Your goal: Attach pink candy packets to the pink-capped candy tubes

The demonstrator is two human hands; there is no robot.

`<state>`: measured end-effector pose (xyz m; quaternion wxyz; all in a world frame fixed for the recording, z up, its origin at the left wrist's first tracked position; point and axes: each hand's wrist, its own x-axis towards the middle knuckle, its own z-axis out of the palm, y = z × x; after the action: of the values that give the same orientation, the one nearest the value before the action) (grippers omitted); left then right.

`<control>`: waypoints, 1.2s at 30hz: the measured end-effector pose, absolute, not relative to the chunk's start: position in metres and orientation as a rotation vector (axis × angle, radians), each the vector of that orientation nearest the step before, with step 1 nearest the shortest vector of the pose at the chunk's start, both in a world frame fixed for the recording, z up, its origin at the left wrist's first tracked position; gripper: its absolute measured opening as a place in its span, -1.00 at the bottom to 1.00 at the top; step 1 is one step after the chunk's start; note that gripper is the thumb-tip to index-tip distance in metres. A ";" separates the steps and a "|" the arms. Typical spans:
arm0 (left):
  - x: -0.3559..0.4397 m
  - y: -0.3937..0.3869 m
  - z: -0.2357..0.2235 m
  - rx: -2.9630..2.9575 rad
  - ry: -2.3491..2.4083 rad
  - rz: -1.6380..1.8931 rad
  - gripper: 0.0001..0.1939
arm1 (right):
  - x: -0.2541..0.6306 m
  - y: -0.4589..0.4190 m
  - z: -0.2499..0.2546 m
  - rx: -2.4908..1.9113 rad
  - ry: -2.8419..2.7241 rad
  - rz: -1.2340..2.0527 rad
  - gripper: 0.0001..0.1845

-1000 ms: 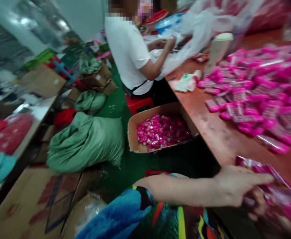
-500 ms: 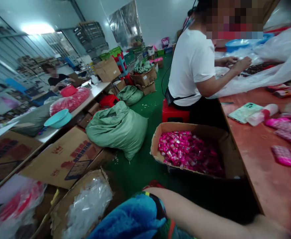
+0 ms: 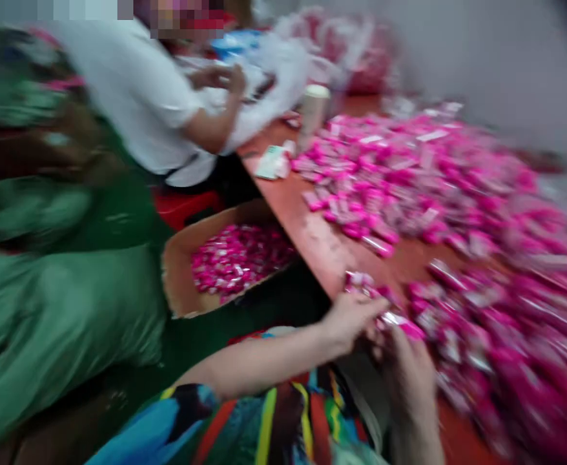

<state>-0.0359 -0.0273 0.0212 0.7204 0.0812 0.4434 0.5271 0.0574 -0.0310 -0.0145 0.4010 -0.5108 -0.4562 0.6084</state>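
Packet in glossy pink film (image 3: 412, 330) | left hand (image 3: 350, 321), right hand (image 3: 413, 368): fingers pinching it | likely light, soft, slippery; best held at ends

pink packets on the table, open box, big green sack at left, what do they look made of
Pink packets: probably thin plastic film, glossy, given the bright white glints.
Open box: likely cardboard, matte, with plain brown walls.
Green sack: seemingly cloth or woven plastic, dull, with soft folds; blur hides any weave.
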 end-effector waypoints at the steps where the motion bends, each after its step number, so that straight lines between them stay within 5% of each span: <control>1: -0.037 -0.022 0.021 0.206 0.953 1.156 -0.55 | 0.074 -0.027 -0.010 -1.339 -1.066 1.536 -0.66; 14: 0.002 0.026 0.010 0.283 0.929 1.081 -0.69 | 0.132 -0.023 -0.007 -1.076 -0.745 1.518 -0.66; 36: 0.038 0.012 0.007 0.422 0.831 0.775 -0.66 | 0.157 -0.052 -0.009 -1.432 -1.090 1.193 -0.40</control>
<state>0.0383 0.0117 0.0075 0.8218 0.1982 0.3906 0.3644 0.1570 -0.0522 -0.0086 0.4716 -0.5849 -0.4450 0.4873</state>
